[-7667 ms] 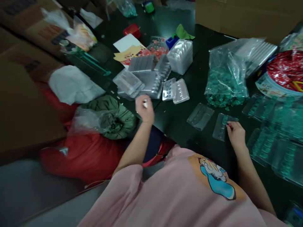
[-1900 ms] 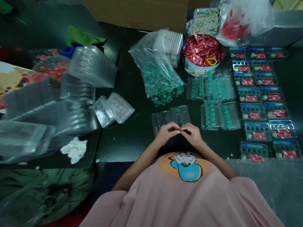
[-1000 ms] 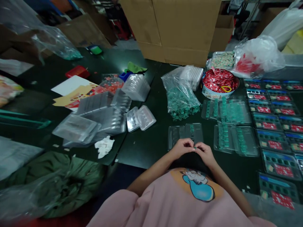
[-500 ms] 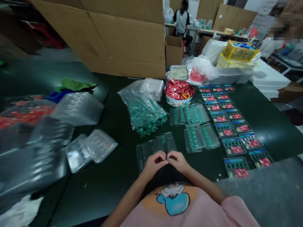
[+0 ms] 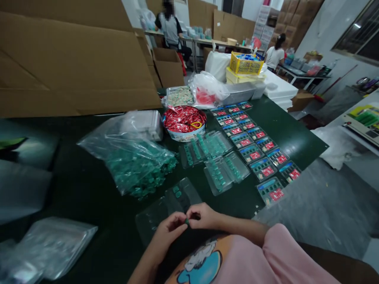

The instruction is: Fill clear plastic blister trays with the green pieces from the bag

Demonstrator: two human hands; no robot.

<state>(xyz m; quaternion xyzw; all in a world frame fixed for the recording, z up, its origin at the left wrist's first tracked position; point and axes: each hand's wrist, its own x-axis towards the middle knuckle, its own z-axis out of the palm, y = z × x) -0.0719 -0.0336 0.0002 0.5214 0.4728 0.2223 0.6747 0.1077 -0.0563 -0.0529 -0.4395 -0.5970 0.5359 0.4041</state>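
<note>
Close to my body, my left hand [image 5: 171,232] and my right hand [image 5: 205,217] meet fingertip to fingertip. Between them is pinched a small green plastic piece [image 5: 186,221], mostly covered by the fingers. Just beyond my hands lies a clear plastic tray [image 5: 192,191] with a few green pieces [image 5: 177,191] in its far end. Another clear tray [image 5: 145,221] lies left of it, partly behind my left hand. Farther left, a clear bag [image 5: 100,136] spills a heap of green pieces [image 5: 139,169].
Filled trays [image 5: 250,152] with red packets stand in rows at right. Nearer are trays of green pieces [image 5: 217,175]. A round tin [image 5: 185,136] holds red packets. Cardboard [image 5: 77,59] walls the back left. Stacked clear trays [image 5: 56,244] lie at left. Two people sit farther off.
The view has swung to the right, so the table's things appear farther left. Both hands still pinch the small green piece together.
</note>
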